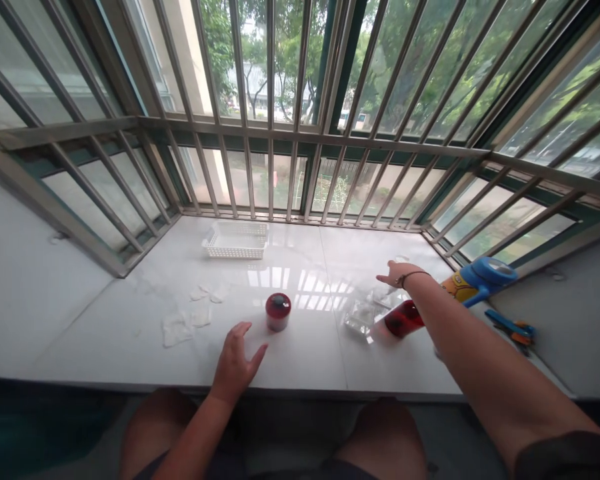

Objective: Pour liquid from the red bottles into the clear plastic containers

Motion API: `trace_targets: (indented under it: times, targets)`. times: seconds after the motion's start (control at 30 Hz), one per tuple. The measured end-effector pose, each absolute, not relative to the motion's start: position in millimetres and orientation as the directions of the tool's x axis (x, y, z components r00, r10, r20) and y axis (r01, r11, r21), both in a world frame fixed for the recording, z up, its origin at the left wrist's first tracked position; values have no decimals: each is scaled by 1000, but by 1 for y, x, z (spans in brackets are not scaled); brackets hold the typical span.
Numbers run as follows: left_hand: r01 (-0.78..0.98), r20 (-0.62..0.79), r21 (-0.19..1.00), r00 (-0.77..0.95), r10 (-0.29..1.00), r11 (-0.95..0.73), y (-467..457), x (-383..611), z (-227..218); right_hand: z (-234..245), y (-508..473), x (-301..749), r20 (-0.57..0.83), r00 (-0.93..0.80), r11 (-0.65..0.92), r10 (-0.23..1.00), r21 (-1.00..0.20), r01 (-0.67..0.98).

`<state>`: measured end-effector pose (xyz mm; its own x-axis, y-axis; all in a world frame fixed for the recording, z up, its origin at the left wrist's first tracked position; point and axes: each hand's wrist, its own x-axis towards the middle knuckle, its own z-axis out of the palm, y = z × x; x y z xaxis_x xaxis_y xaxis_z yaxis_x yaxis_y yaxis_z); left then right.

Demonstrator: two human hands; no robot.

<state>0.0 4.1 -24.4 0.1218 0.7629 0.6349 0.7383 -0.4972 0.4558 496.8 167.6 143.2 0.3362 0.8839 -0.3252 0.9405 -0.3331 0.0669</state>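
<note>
My left hand [237,360] hovers low over the white counter near its front edge, fingers curved and apart, nothing in them. Just to its right stands a small dark-red round container [278,312] with a shiny top. My right hand [396,274] reaches across to the far right part of the counter, thumb and fingers spread, and I see nothing held in it. Below that hand lie crumpled clear plastic packets [361,316]. A red cylinder [401,319] is partly hidden by my right forearm. A small whitish scrap [403,259] lies just beyond the right hand.
A white perforated basket [236,248] sits at the back left. Several thin white scraps [177,330] are scattered left of centre. On the right are a blue-topped yellow cup [487,273] and a blue-and-orange tool [513,330]. Metal bars [270,170] line the window behind.
</note>
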Motion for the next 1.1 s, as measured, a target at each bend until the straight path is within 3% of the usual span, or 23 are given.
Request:
trace_targets:
  times: [0.13,0.3,0.47,0.63,0.77,0.97,1.1]
  targets:
    - [740,632,454,126,765,-497,5,0,-25,125,163,511,-384,350,-359,854,51,932]
    - [751,615,448,136,777,-486,5,0,-24,110,170,485,-332,240,-270,912,-47,962]
    - [753,604,465,115,789,-465,5,1,-22,103,179,419,-326,-49,-25,944,-220,975]
    - [748,603,474,108,790,-464,5,2,-20,111,167,359,-418,-369,231,830,-344,910]
    - [747,606,473,108,788,-467,5,0,-22,122,151,361,-469,-407,308,784,-274,911]
    - [753,613,463,109,782,-468,9,3,-23,113,123,399,-550,-229,263,803,-17,965]
    - [703,602,517,107,791,-489,25,23,3,102,115,413,-554,-186,242,811,30,970]
